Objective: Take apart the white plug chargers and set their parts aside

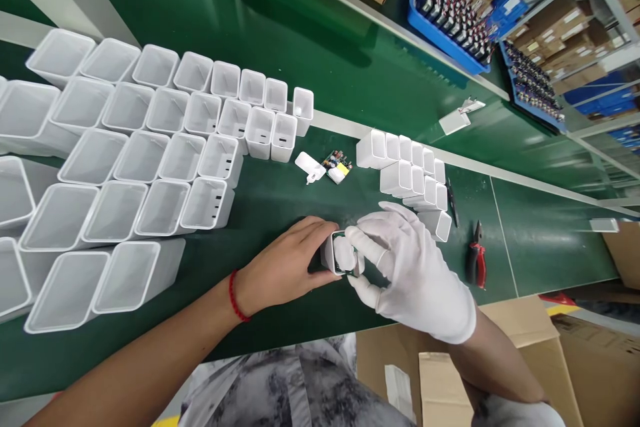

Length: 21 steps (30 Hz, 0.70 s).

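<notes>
My bare left hand [287,260], with a red cord on its wrist, is wrapped round a small white plastic charger housing [334,254] just above the green table [280,193]. My right hand [410,267] wears a white glove and presses a white cover piece [345,253] into the housing's open end with its fingertips. Beyond the hands lie a loose white cover [309,166] and a small circuit board [338,165].
Rows of empty white housings [150,153] stand at the left. A smaller group of closed white units [410,170] lies at centre right. Red-handled pliers [477,257] rest to the right. Blue trays of parts [450,13] sit at the back. Open cardboard boxes [515,360] are near my lap.
</notes>
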{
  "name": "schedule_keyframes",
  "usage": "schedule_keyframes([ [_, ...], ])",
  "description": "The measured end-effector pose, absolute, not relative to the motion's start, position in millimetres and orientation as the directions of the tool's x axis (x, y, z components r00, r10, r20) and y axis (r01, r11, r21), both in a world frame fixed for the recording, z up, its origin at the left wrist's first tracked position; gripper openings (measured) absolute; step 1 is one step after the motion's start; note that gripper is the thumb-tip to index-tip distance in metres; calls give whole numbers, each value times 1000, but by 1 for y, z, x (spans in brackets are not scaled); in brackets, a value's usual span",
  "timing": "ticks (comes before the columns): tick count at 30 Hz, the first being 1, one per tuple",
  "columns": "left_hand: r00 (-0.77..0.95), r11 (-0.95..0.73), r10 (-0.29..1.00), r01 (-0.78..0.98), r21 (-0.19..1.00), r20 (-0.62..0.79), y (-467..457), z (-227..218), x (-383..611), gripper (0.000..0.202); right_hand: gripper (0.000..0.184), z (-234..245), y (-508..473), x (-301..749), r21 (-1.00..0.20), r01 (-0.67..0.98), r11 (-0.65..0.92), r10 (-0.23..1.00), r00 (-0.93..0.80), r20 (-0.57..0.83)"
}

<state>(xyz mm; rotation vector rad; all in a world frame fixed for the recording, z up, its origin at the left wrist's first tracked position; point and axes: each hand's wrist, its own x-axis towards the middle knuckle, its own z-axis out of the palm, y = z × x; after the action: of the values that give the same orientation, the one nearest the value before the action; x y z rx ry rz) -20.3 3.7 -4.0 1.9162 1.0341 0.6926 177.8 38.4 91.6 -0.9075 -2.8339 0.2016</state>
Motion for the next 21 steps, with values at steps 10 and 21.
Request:
schedule_keyframes([
  [10, 513, -349, 851, 384, 855, 117, 4, -6, -19, 54, 42, 95, 32, 161, 14, 601, 799, 601, -799, -31],
  [21, 214, -384, 920, 334, 861, 327, -4, 1, -8, 54, 49, 55, -15, 185, -894, 445, 62, 972, -228, -46],
])
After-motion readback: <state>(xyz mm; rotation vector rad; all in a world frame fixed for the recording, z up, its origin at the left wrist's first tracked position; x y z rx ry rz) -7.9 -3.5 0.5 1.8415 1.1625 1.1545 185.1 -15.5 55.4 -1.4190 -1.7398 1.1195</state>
